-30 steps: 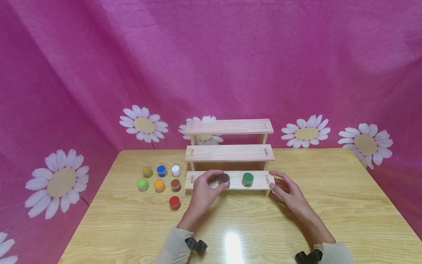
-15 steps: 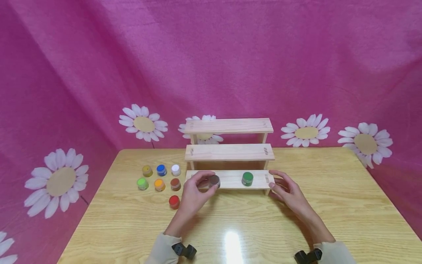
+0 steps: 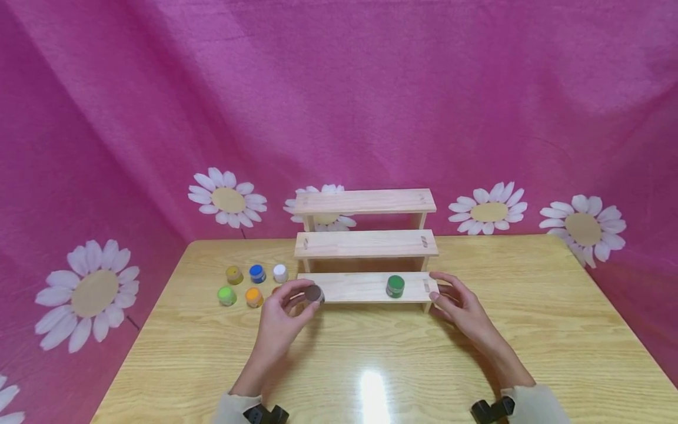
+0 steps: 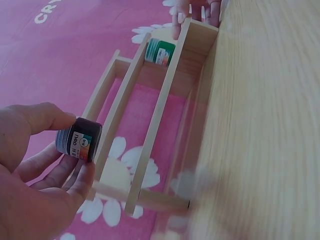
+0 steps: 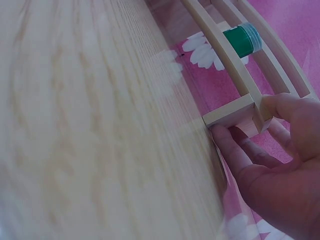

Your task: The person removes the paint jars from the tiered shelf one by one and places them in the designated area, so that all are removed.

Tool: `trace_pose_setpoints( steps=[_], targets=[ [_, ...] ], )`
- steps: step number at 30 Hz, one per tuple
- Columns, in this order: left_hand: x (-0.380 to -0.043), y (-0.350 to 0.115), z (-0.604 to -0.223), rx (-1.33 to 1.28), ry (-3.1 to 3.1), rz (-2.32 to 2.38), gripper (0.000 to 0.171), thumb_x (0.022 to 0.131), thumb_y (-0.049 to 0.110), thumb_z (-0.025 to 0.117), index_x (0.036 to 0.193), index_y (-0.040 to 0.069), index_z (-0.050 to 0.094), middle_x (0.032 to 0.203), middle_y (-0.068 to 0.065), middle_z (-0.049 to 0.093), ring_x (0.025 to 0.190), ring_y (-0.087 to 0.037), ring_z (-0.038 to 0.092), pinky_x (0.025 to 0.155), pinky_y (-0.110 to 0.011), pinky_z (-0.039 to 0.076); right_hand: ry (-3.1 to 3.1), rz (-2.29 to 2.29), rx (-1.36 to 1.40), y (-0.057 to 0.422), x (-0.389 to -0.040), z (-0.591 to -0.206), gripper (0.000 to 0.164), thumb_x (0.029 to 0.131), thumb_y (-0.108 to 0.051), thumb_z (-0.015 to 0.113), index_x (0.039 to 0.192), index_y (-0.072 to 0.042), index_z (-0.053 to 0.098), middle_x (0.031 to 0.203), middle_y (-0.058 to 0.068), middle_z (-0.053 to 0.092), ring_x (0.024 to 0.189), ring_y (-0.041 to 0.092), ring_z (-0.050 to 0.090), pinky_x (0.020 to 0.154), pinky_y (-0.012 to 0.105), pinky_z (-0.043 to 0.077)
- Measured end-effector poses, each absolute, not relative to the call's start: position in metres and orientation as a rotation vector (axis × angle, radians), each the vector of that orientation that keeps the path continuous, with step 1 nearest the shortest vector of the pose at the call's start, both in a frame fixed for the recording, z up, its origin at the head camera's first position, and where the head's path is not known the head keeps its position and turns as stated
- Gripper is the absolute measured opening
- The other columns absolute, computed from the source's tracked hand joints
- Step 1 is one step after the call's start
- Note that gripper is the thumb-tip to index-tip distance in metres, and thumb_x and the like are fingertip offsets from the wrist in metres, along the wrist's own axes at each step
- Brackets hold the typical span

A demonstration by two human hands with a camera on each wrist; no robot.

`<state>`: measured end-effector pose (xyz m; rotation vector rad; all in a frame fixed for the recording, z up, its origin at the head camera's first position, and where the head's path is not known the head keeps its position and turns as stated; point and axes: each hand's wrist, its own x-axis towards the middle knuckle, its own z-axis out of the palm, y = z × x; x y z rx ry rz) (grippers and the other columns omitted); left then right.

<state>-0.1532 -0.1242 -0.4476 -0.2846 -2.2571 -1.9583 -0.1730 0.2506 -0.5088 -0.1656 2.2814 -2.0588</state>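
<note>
In the head view my left hand [image 3: 279, 323] holds a small paint jar with a dark brown or black lid [image 3: 314, 295] between thumb and fingers, at the left end of the lowest step of a wooden three-step shelf [image 3: 365, 244]. The left wrist view shows the dark jar [image 4: 80, 141] with its label, gripped off the board. My right hand [image 3: 465, 312] grips the right end of the lowest step; in the right wrist view its thumb lies on the board's end and its fingers touch the leg. A green paint jar [image 3: 395, 286] stands on that step, right of the middle.
Left of the shelf on the wooden table [image 3: 185, 353], more jars stand: olive [image 3: 234, 275], blue [image 3: 257, 273], white [image 3: 281, 272], light green [image 3: 226, 295] and orange [image 3: 254, 297]. My left hand mostly hides others. A pink flowered cloth [image 3: 339, 94] hangs behind.
My left hand has moved left along the lowest step, carrying the dark jar, and now covers the red and brown jars' places. My right hand has stayed at the shelf's right end.
</note>
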Motion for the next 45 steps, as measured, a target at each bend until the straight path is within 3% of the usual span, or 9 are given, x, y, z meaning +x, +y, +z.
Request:
trace_pose_setpoints(
  steps=[5,22,30,40,45],
  targets=[
    [-0.146,-0.141,-0.447,-0.237,-2.260,-1.943,0.038,0.085,-0.011,0.077,0.120,-0.003,0.068,0.124,-0.017,0.067,0.115,-0.029,0.066,0.102,-0.033,0.054,2.272,-2.066,-0.163,0.250,-0.174,-0.508,0.053,0.104,-0.016,0.062,0.152,-0.003,0.042,0.140,0.034,0.049,0.109,0.007,0.064,0.092,0.032,0.059],
    [-0.133,-0.188,-0.458,-0.014,-2.208,-1.933,0.039,0.084,-0.018,0.072,0.121,-0.009,0.066,0.121,-0.023,0.065,0.103,-0.010,0.067,0.091,-0.027,0.059,2.259,-2.055,-0.155,0.250,-0.172,-0.509,0.054,0.105,-0.016,0.062,0.153,-0.004,0.041,0.140,0.033,0.049,0.111,0.008,0.063,0.093,0.035,0.058],
    [-0.132,-0.202,-0.464,-0.017,-2.232,-1.866,0.040,0.082,-0.020,0.072,0.121,-0.013,0.064,0.124,-0.028,0.063,0.104,-0.003,0.064,0.095,-0.022,0.055,2.277,-2.047,-0.169,0.251,-0.171,-0.507,0.054,0.105,-0.018,0.062,0.153,-0.005,0.041,0.141,0.032,0.049,0.111,0.007,0.062,0.093,0.032,0.058],
    [-0.135,-0.222,-0.478,0.066,-2.352,-1.866,0.040,0.087,-0.015,0.072,0.125,-0.012,0.061,0.131,-0.027,0.062,0.107,-0.003,0.065,0.095,-0.020,0.054,2.291,-2.032,-0.151,0.252,-0.171,-0.506,0.054,0.104,-0.018,0.062,0.153,-0.005,0.042,0.141,0.033,0.049,0.111,0.009,0.063,0.093,0.034,0.058],
    [-0.138,-0.231,-0.485,0.164,-2.441,-1.803,0.040,0.087,-0.014,0.072,0.126,-0.010,0.062,0.130,-0.027,0.062,0.112,-0.015,0.065,0.093,-0.017,0.053,2.279,-2.035,-0.158,0.251,-0.172,-0.507,0.053,0.105,-0.018,0.061,0.153,-0.005,0.042,0.141,0.032,0.049,0.112,0.009,0.062,0.094,0.033,0.058]
  ],
)
